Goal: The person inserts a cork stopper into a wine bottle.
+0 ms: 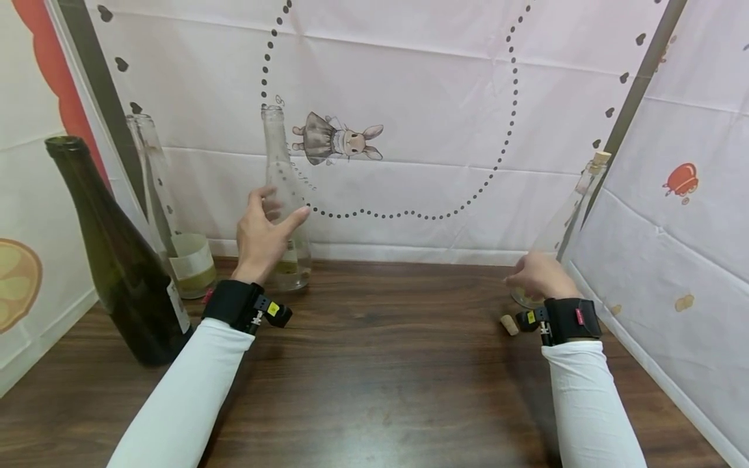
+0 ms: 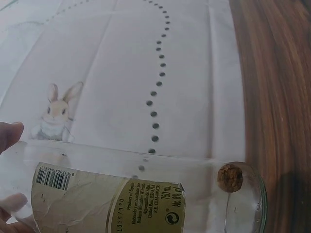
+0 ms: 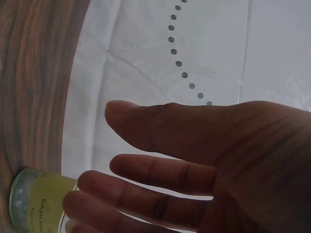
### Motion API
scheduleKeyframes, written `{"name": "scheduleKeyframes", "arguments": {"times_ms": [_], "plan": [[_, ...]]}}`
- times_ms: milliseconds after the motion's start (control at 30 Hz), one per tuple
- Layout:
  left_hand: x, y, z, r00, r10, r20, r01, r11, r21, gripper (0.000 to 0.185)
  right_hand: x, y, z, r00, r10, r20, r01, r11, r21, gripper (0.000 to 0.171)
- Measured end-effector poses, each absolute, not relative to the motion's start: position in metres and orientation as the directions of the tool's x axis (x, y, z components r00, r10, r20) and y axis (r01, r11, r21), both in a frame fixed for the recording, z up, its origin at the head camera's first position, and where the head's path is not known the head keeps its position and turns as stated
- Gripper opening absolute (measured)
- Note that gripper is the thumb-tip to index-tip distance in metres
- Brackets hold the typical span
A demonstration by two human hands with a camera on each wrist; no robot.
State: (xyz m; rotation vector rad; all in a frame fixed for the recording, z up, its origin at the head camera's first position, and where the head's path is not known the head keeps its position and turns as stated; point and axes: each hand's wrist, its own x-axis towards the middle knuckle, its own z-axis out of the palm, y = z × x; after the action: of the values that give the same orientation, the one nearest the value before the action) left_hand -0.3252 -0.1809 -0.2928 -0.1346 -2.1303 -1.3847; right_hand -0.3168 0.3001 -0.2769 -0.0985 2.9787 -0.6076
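My left hand (image 1: 257,234) is at a clear glass bottle (image 1: 274,140) that stands upright near the back wall. Its thumb and fingers are spread around the bottle's side, not closed on it. In the left wrist view a brown cork (image 2: 230,177) shows near the bottle's base; I cannot tell whether it is inside. On the right, my right hand (image 1: 544,276) is in front of a second clear bottle (image 1: 560,222) with a cork (image 1: 599,158) in its neck. Its fingers (image 3: 146,199) are loosely extended and the thumb is apart from them. Whether they touch the glass is unclear.
A loose cork (image 1: 509,325) lies on the wooden table (image 1: 374,364) beside the right wrist. At the left stand a dark green bottle (image 1: 119,253) and another clear bottle (image 1: 196,265) behind it. Printed cloth walls (image 1: 409,130) bound the back and sides.
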Motion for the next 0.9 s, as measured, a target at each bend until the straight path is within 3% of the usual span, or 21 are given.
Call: {"name": "scheduleKeyframes", "arguments": {"times_ms": [200, 400, 633, 900], "plan": [[-0.320, -0.170, -0.285, -0.816, -0.208, 0.540, 0.410, 0.450, 0.793, 0.086, -0.317, 0.302, -0.287, -0.991, -0.082, -0.107, -0.037, 0.929, -0.369, 0.022], [-0.312, -0.159, -0.277, -0.814, -0.168, 0.556, 0.442, 0.442, 0.781, 0.084, -0.323, 0.302, -0.296, -0.982, -0.110, -0.153, -0.043, 0.920, -0.389, 0.030], [-0.303, -0.145, -0.269, -0.794, -0.116, 0.597, 0.491, 0.456, 0.742, 0.079, -0.325, 0.301, -0.301, -0.975, -0.119, -0.185, -0.029, 0.903, -0.428, 0.014], [-0.292, -0.132, -0.262, -0.803, -0.043, 0.595, 0.522, 0.433, 0.735, 0.076, -0.328, 0.301, -0.303, -0.966, -0.148, -0.213, -0.056, 0.921, -0.385, 0.018]]}}
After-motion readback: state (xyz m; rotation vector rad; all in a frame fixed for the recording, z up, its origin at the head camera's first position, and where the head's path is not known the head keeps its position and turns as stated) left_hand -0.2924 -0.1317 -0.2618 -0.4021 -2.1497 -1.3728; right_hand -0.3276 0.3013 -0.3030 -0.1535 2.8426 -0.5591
